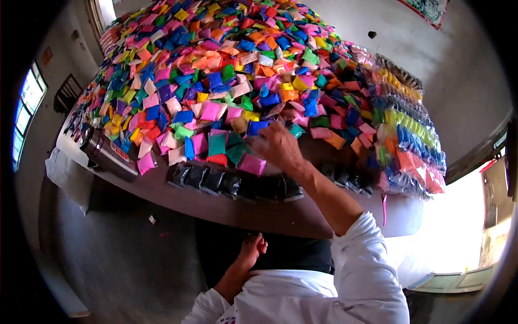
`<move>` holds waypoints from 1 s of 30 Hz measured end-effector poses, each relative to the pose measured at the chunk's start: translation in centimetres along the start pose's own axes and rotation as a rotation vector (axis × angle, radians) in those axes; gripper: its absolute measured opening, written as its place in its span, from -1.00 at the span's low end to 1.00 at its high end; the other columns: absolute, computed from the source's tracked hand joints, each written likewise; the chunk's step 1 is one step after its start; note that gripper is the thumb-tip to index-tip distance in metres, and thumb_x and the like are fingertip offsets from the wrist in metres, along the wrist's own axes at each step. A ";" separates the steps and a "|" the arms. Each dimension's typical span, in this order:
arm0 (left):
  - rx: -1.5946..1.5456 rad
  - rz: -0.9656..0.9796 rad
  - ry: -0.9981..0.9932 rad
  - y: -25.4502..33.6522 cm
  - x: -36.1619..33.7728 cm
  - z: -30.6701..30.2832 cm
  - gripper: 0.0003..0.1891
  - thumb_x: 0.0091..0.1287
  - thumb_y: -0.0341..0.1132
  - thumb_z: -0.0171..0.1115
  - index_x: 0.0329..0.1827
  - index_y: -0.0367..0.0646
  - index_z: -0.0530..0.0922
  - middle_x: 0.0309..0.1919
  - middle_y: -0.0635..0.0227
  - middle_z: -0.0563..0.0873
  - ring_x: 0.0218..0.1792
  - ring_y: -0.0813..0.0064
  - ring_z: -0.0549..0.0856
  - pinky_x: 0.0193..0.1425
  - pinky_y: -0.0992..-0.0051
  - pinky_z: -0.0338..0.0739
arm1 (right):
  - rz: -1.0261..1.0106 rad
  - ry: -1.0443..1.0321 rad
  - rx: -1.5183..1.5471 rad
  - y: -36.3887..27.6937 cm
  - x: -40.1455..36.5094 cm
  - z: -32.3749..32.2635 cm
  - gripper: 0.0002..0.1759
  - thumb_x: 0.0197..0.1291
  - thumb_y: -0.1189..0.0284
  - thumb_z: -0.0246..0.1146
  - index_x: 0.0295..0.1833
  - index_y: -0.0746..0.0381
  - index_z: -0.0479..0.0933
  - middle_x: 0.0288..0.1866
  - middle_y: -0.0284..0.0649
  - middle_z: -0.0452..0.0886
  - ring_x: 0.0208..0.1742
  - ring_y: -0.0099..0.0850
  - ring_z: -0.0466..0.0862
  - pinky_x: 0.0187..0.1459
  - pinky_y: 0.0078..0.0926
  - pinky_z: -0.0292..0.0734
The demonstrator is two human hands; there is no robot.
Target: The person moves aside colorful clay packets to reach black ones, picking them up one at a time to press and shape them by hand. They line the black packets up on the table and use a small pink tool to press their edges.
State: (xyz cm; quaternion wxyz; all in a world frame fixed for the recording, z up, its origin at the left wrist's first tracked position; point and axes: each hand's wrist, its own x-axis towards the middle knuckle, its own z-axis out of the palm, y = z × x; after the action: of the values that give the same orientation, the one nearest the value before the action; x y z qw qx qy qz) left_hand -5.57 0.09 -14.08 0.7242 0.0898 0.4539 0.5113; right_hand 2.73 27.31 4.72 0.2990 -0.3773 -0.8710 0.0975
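Observation:
My right hand [281, 147] reaches over the front edge of a large heap of small coloured packets [216, 75]. Its fingertips are blurred and partly turned away, beside a blue packet [257, 128] and above a pink packet [251, 164]; whether they grip anything I cannot make out. A row of black packets [212, 181] lies along the near side of the table, passing under my right forearm. My left hand [252, 249] is low in front of my body, just off the table edge, its fingers curled with nothing visible in them.
Clear bags of packets sorted by colour [410, 135] are stacked at the table's right end. Near them lies a thin pink tool [384, 209]. A dark metallic flask [108, 155] lies at the left, beside a hanging translucent plastic bag [70, 175].

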 end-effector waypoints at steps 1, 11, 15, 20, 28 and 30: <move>0.010 0.008 -0.015 0.0 0.2 0.0 -0.65 0.40 -0.11 0.12 -0.51 -0.11 0.41 -0.57 0.28 0.56 -0.61 0.48 0.48 -0.47 0.50 0.39 | -0.001 -0.002 0.002 -0.4 -0.8 0.0 -0.52 -0.07 0.28 0.43 0.00 0.22 0.57 0.01 0.02 0.47 -0.05 -0.01 0.58 -0.07 -0.10 0.56; 0.044 -0.028 0.006 -0.4 1.0 0.0 -0.66 0.38 -0.13 0.15 -0.53 -0.11 0.41 -0.59 0.27 0.57 -0.64 0.50 0.47 -0.52 0.51 0.37 | -0.144 -0.133 0.083 0.7 0.1 4.2 -0.50 -0.05 0.30 0.43 0.08 0.09 0.56 0.01 -0.04 0.50 -0.04 -0.04 0.59 -0.05 -0.14 0.54; 0.016 -0.054 0.046 -0.4 1.1 -0.4 -0.67 0.39 -0.14 0.15 -0.51 -0.12 0.42 -0.58 0.27 0.57 -0.64 0.50 0.47 -0.51 0.52 0.37 | -0.059 -0.032 -0.130 1.2 3.5 4.3 -0.59 -0.01 0.27 0.38 0.01 0.10 0.61 -0.13 -0.10 0.60 -0.08 -0.05 0.61 -0.12 -0.11 0.52; -0.051 -0.014 0.011 -0.3 0.8 -0.7 -0.67 0.38 -0.13 0.16 -0.50 -0.11 0.42 -0.56 0.27 0.57 -0.64 0.50 0.46 -0.50 0.53 0.37 | -0.050 0.124 0.111 -0.6 2.5 1.0 -0.74 0.05 0.34 0.34 -0.14 0.20 0.65 -0.17 -0.07 0.63 -0.19 -0.09 0.64 -0.20 -0.18 0.55; 0.140 -0.043 -0.135 -1.3 1.9 -1.7 -0.71 0.44 -0.10 0.08 -0.35 -0.11 0.47 -0.39 0.26 0.59 -0.41 0.40 0.53 -0.20 0.44 0.43 | -0.188 -0.026 0.332 -6.0 -6.2 -1.5 -0.87 0.16 0.47 0.22 -0.21 0.29 0.53 -0.33 0.00 0.58 -0.27 0.00 0.59 -0.25 -0.17 0.53; 0.094 -0.043 -0.033 -1.2 1.6 -0.3 -0.67 0.38 -0.13 0.14 -0.51 -0.09 0.41 -0.58 0.29 0.55 -0.57 0.44 0.53 -0.47 0.48 0.40 | -0.264 -0.046 0.516 -8.4 -10.1 -2.6 -0.86 0.24 0.42 0.18 -0.26 0.28 0.43 -0.38 -0.03 0.46 -0.32 0.01 0.53 -0.31 -0.13 0.47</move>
State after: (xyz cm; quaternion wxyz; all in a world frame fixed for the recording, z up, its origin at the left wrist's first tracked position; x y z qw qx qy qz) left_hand -4.91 0.70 -15.90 0.7374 0.1224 0.4670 0.4724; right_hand 4.66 14.05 5.66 0.3756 -0.1697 -0.8655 0.2847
